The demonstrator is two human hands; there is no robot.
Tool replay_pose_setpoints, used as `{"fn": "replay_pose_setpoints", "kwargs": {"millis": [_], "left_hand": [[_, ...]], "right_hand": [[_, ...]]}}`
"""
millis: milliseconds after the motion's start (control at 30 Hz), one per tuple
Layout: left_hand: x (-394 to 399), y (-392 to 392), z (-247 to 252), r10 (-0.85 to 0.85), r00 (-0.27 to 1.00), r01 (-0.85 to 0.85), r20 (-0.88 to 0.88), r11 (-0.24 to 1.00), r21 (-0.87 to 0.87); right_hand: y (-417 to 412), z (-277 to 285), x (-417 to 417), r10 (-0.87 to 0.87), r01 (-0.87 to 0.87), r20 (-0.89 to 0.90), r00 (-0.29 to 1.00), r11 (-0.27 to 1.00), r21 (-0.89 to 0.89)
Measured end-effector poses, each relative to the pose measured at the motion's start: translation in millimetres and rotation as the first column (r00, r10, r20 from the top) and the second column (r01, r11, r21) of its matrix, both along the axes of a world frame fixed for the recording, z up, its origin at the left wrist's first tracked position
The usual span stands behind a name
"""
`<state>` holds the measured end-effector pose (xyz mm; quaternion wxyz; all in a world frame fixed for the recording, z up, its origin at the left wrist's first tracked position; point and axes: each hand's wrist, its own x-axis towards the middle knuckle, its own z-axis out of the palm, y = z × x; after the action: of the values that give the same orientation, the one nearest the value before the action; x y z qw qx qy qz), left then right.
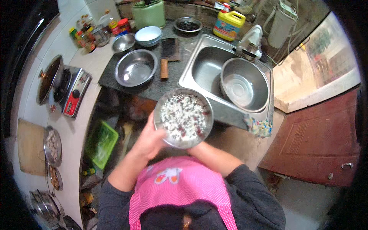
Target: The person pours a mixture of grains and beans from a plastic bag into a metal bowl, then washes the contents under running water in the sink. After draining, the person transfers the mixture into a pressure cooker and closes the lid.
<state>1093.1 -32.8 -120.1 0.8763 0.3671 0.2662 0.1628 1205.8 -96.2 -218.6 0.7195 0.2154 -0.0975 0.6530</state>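
A metal bowl (158, 133) holds a mix of white grains with dark and red pieces. My left hand (151, 138) grips its left rim, thumb over the edge. Under the bowl's lower side is my right hand (197, 148), its fingers hidden by the bowl. The bowl is held in front of the dark countertop's edge. Ahead of it lies a cleaver (164, 68) with a wooden handle. To the cleaver's left is an empty steel basin (136, 68). The steel sink (204, 64) on the right has a large metal basin (244, 84) in it.
A portable gas stove (76, 92) with a tilted wok (51, 80) stands at left. Behind are white bowls (148, 36), a small steel bowl (123, 43) and a yellow jug (229, 25). A cloth (258, 126) hangs at the sink's front corner. A green basket (103, 145) sits below.
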Motion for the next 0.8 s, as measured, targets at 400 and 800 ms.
{"fn": "replay_pose_setpoints", "kwargs": {"millis": [400, 800], "left_hand": [[169, -46, 19, 0.003, 0.997, -0.005, -0.079, 1.000, -0.026], [188, -41, 19, 0.038, 0.989, -0.040, -0.142, 0.999, -0.018]], "right_hand": [[-44, -6, 167, 0.084, -0.106, -0.137, 0.987, 0.982, -0.158], [-39, 0, 189, 0.044, -0.015, 0.146, 0.988, 0.981, -0.192]]}}
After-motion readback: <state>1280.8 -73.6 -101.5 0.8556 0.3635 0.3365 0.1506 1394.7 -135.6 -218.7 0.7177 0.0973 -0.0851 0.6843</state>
